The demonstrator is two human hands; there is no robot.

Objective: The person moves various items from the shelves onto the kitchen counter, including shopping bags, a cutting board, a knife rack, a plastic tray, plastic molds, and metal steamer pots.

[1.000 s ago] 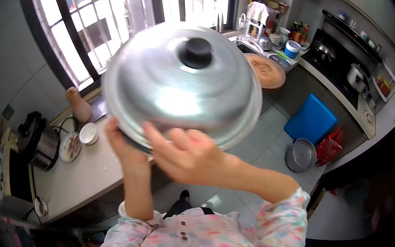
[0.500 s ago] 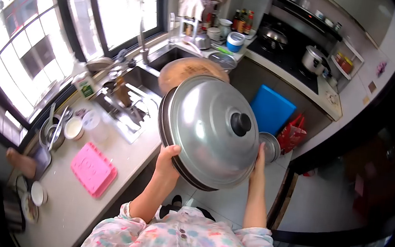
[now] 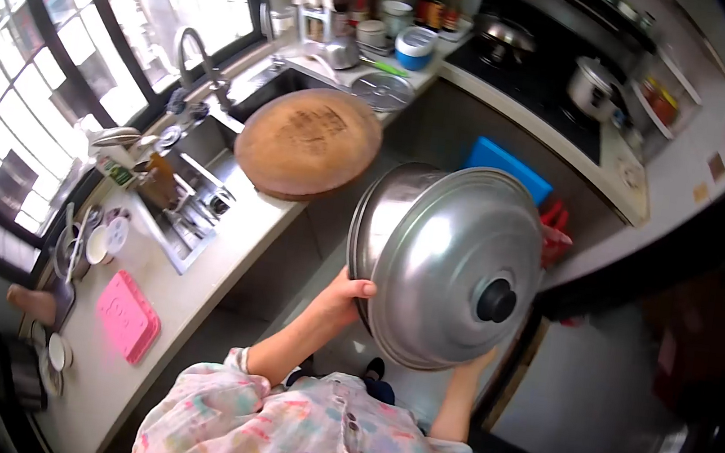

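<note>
A large steel pot [image 3: 385,204] is held in the air, tilted, with a domed steel lid [image 3: 445,255] on it. The lid has a black knob [image 3: 496,300] and faces right. My left hand [image 3: 349,297] is closed on the pot's near left edge, thumb on the rim side. Under the lower right edge, my right hand [image 3: 475,367] supports the pot; its fingers are mostly hidden behind the lid. A round wooden cutting board [image 3: 309,143] lies across the sink edge and counter, apart from both hands.
The double sink [image 3: 193,206] holds utensils. On the left counter [image 3: 189,314] are a pink tray [image 3: 129,316], bowls and cups. A stove [image 3: 524,88] carries a wok [image 3: 503,36] and a pressure cooker [image 3: 591,87]. A blue board [image 3: 507,167] and red bag [image 3: 556,237] stand below.
The lidded pot has moved right in view, away from the cutting board, and its side shows more. The view has shifted too. My right hand is now more hidden.
</note>
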